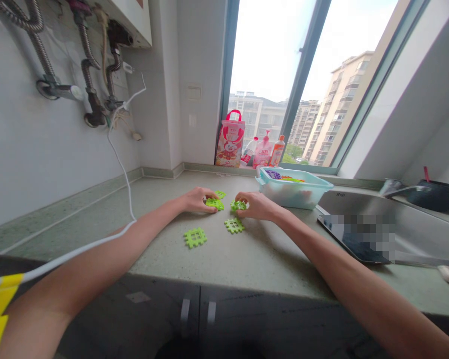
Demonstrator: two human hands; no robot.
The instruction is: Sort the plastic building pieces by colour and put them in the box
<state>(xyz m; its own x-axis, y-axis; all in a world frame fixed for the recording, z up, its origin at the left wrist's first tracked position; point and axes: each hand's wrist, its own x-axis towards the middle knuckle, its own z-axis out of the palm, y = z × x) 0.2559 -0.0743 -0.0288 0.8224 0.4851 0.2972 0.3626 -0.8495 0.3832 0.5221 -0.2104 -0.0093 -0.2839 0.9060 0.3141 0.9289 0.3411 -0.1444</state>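
My left hand (199,200) is closed on a light green interlocking tile (214,204), a square with notched edges and a window-like lattice. Just behind it, another green tile (220,195) lies on the counter. My right hand (257,206) grips a second green tile (238,205), its fingers covering the right side. Two more such pieces lie flat nearer to me: a lattice tile (234,226) below my right hand and a lattice tile (195,238) to the front left. The held tiles are apart from each other.
A pale blue basin (295,194) with colourful pieces stands behind my right hand, left of the sink (355,209). A dark tablet (353,242) rests at the sink's edge. Bottles (263,153) and a pink package (230,142) line the window. A white cable (125,174) crosses my left arm.
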